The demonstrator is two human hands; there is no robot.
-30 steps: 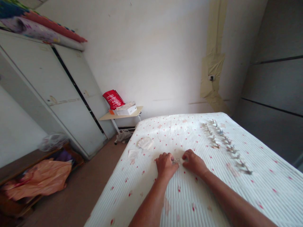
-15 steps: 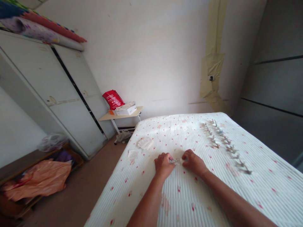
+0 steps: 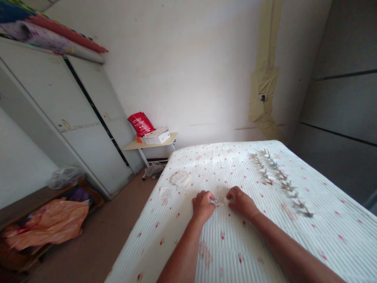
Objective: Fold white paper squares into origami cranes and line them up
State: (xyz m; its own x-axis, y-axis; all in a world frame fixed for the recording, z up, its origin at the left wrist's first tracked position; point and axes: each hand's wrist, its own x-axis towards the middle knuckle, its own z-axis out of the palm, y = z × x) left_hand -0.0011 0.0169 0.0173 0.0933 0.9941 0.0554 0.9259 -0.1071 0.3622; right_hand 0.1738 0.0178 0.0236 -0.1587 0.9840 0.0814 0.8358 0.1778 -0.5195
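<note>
A small strip of printed paper point(image 3: 218, 201) lies low over the bed cover, between my two hands. My left hand point(image 3: 203, 203) is closed, its thumb and fingers pinching the strip's left end. At the right end, the curled fingers of my right hand point(image 3: 240, 201) are pressed together on the paper; the fingertips are partly hidden. Further right stand two rows of small folded-paper figures point(image 3: 284, 182), which look like paper cranes. Beyond my left hand are a pile of cut paper pieces point(image 3: 180, 179) and a flat printed paper square point(image 3: 167, 192).
The bed point(image 3: 224, 247) has a white ribbed cover with red dots. A small table point(image 3: 132, 146) with a red bag point(image 3: 141, 124) and a white box point(image 3: 160, 137) stands past its far left corner. A cabinet point(image 3: 85, 114) and an orange plastic bag point(image 3: 53, 220) are at left.
The left thumb has drawn in slightly, so more of the paper strip shows between the hands. Otherwise hands and surroundings stay nearly where they were.
</note>
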